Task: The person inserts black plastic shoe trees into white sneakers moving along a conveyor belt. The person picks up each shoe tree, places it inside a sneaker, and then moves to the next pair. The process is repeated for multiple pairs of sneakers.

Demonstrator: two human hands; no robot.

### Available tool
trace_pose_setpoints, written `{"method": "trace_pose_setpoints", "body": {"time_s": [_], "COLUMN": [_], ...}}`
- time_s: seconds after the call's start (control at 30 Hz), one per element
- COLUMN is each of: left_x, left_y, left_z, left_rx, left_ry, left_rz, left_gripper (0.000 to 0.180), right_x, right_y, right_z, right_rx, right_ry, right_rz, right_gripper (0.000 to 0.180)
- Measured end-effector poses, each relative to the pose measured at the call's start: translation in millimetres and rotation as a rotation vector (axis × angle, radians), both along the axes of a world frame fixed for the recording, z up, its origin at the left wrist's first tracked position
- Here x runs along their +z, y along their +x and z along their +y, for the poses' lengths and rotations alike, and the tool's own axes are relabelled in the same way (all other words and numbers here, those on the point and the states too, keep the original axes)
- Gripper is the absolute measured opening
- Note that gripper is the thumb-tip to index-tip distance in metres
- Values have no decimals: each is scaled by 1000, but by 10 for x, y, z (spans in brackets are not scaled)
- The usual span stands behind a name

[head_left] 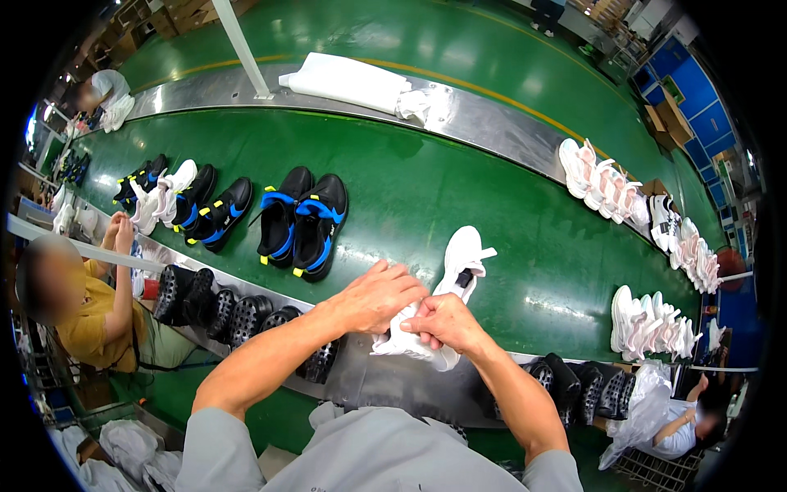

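Nearest me, at the steel edge of the green conveyor belt [459, 189], my left hand [379, 297] and right hand [447, 321] both close around one white fabric sneaker [407, 343], hiding most of it. Its white twin [464, 256] lies just beyond; black-and-blue sneakers [300, 220] sit farther left.

green conveyor belt [459, 205], glossy green floor [426, 33]

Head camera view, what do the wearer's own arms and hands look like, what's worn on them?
Both hands, left hand and right hand, are bare: no gloves, rings or watch visible. The forearms are uncovered too. Short grey sleeves end near the elbows, part of a plain grey top.
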State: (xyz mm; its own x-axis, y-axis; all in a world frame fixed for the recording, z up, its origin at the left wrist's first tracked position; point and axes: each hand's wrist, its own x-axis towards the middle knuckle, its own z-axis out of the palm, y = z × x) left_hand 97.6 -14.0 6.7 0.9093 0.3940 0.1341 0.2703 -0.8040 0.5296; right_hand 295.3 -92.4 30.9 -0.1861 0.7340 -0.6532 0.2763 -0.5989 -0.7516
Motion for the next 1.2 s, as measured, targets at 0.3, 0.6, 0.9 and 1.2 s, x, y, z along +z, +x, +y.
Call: {"method": "trace_pose_setpoints", "body": {"time_s": [0.3, 0.6, 0.9, 1.2], "left_x": [-602, -601, -1297, -1126], "left_y": [-130, 519, 1332, 1342], "left_z": [245, 2, -307, -603], "left_rx": [682, 1029, 841, 757], "left_ry": [-441, -256, -499, -182], "left_rz": [219, 396, -148, -108], "left_gripper": [54, 64, 45, 32], "right_x": [-408, -770, -1154, -1365], "right_y": [543, 937, 954, 837], "right_z": [47, -216, 188, 38], "right_rx": [-567, -152, 156, 34], "right_ry": [471, 250, 775, 812], "right_rz": [-395, -941, -824, -842], "right_gripper": [20, 42, 39, 36]}}
